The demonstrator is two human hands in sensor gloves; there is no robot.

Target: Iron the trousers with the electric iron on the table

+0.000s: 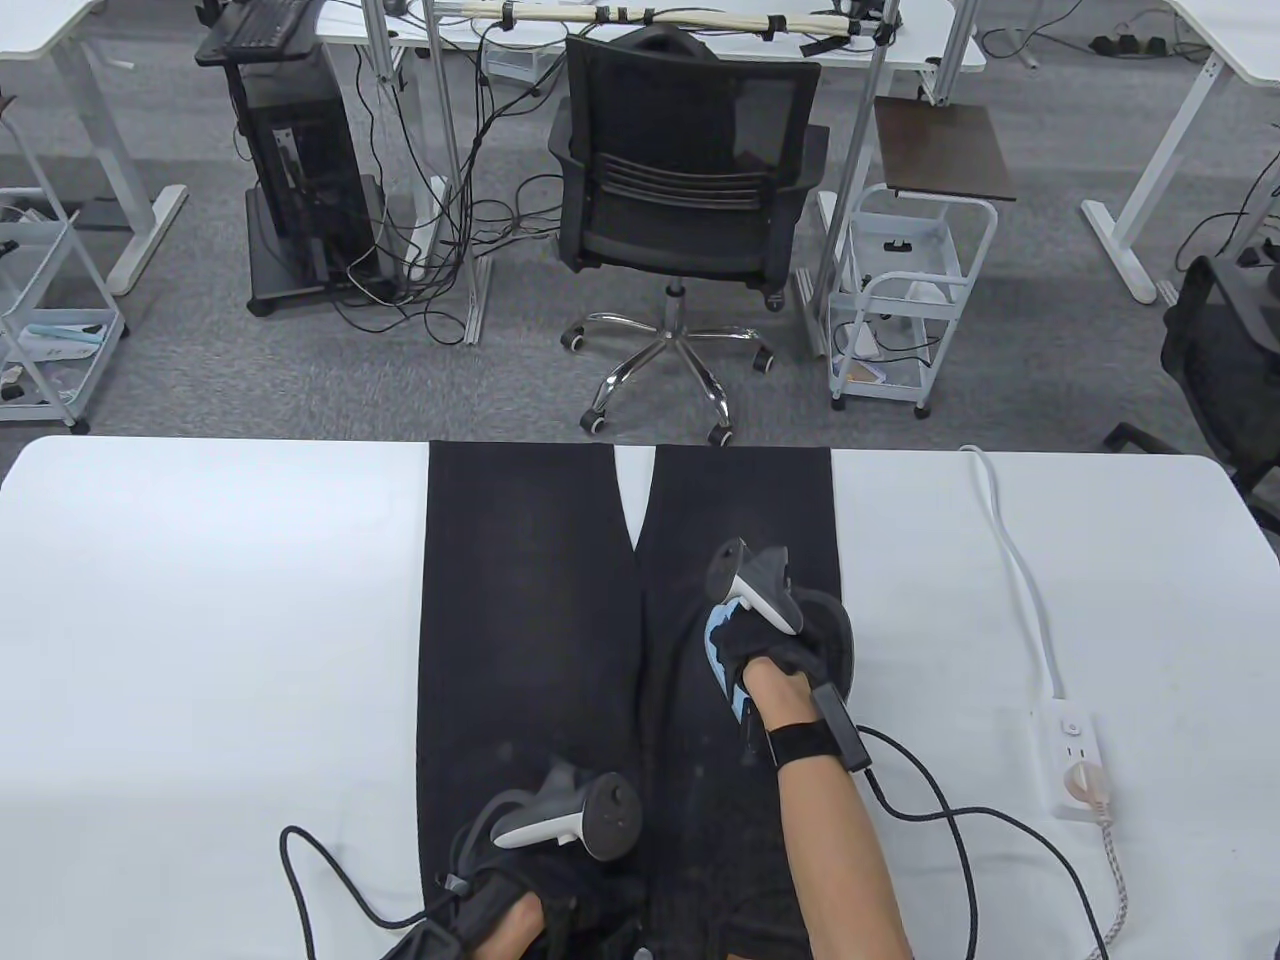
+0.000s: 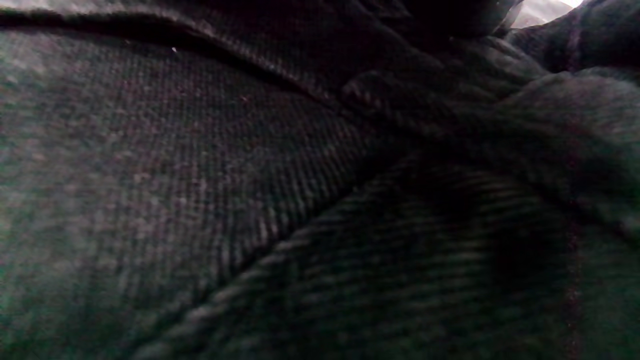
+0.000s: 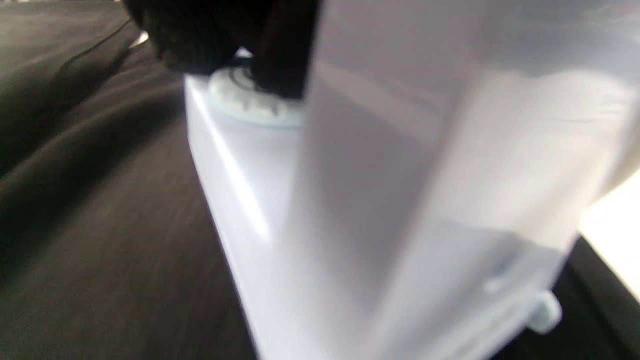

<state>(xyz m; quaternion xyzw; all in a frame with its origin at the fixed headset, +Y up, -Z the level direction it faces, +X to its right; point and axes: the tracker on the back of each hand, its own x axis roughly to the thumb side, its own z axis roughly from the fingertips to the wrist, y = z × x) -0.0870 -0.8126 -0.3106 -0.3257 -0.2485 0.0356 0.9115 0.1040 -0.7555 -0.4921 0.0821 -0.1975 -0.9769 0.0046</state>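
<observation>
Black trousers (image 1: 530, 620) lie flat on the white table (image 1: 200, 620), legs pointing away from me. My right hand (image 1: 775, 640) grips the handle of the light-blue and white iron (image 1: 718, 655), which sits on the right trouser leg. In the right wrist view the iron's white body (image 3: 380, 210) fills the frame, with gloved fingers (image 3: 225, 40) over its dial. My left hand (image 1: 560, 880) rests flat on the trousers near the waist at the front edge. The left wrist view shows only dark trouser fabric (image 2: 200, 175) close up.
A white power strip (image 1: 1072, 760) with a plug and a braided cord lies at the right of the table, its white cable (image 1: 1015, 560) running to the far edge. Black glove cables (image 1: 960, 830) trail on the table. An office chair (image 1: 690, 200) stands beyond the table.
</observation>
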